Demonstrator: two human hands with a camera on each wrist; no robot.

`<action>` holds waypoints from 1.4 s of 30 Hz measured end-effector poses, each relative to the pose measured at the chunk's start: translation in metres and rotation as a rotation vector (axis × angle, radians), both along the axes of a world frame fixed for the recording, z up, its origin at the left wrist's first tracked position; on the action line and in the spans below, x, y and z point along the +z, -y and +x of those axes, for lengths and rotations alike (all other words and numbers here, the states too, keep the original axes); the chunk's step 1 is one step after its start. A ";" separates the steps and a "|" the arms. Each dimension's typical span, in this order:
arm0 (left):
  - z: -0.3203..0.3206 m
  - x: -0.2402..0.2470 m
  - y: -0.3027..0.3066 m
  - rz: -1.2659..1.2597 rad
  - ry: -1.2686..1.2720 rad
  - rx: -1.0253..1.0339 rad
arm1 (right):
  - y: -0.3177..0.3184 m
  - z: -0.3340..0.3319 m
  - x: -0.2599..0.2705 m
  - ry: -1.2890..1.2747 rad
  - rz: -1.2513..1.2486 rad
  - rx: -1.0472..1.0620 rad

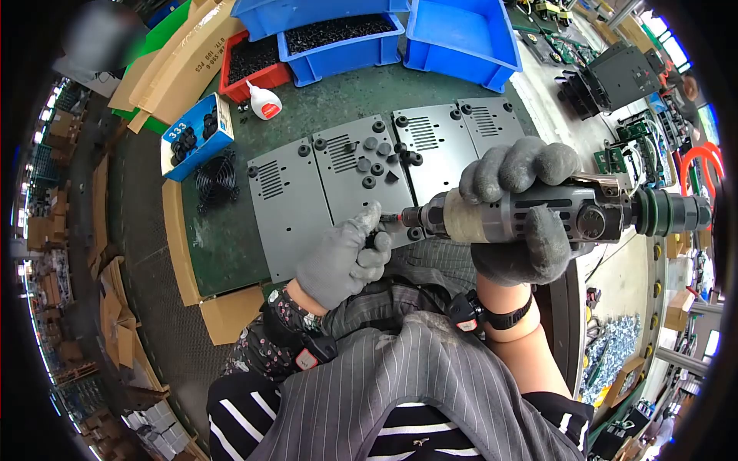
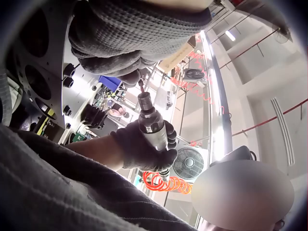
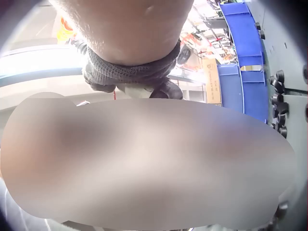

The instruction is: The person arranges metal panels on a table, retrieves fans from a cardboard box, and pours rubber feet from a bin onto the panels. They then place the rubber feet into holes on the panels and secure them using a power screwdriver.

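Note:
In the head view my gloved right hand [image 1: 523, 207] grips a power screwdriver [image 1: 492, 219] held level, its bit pointing left. My gloved left hand [image 1: 342, 261] pinches a small black part [image 1: 372, 240] at the bit's tip, mostly hidden by the fingers. The left wrist view shows the bit [image 2: 141, 86] right at the left fingertips. Below the hands lie several grey slotted metal panels [image 1: 284, 207], side by side. Black rubber feet [image 1: 369, 182] are fixed near panel corners, and loose round black pieces [image 1: 363, 164] are grouped on the second panel.
Behind the panels stand blue bins [image 1: 461, 38], one filled with small black parts, and a red bin [image 1: 254, 65]. A white bottle [image 1: 264, 101], a blue box of black parts [image 1: 197, 138] and a fan [image 1: 216, 180] sit at the left. Cardboard [image 1: 181, 238] edges the green table.

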State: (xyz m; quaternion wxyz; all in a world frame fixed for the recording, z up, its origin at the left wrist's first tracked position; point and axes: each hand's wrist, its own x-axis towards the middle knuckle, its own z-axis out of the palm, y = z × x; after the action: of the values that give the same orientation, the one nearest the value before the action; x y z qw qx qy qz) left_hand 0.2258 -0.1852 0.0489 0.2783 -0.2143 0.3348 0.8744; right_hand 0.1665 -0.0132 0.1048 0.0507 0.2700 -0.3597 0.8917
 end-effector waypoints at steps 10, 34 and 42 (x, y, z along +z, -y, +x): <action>-0.011 0.011 0.010 -1.016 -0.643 -0.188 | -0.014 -0.009 -0.011 0.068 -0.080 -0.089; -0.045 0.019 0.064 -1.756 -0.882 -0.298 | 0.007 -0.003 -0.006 0.113 -0.024 -0.013; -0.056 -0.001 0.052 -1.820 -1.182 -0.385 | 0.019 0.001 0.000 0.113 -0.006 0.013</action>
State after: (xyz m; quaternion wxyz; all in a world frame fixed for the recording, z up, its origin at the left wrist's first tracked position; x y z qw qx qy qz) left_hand 0.1696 -0.2373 0.0476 -0.0562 0.1688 0.9619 0.2077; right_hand 0.1672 -0.0319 0.1047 0.0253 0.2217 -0.3573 0.9069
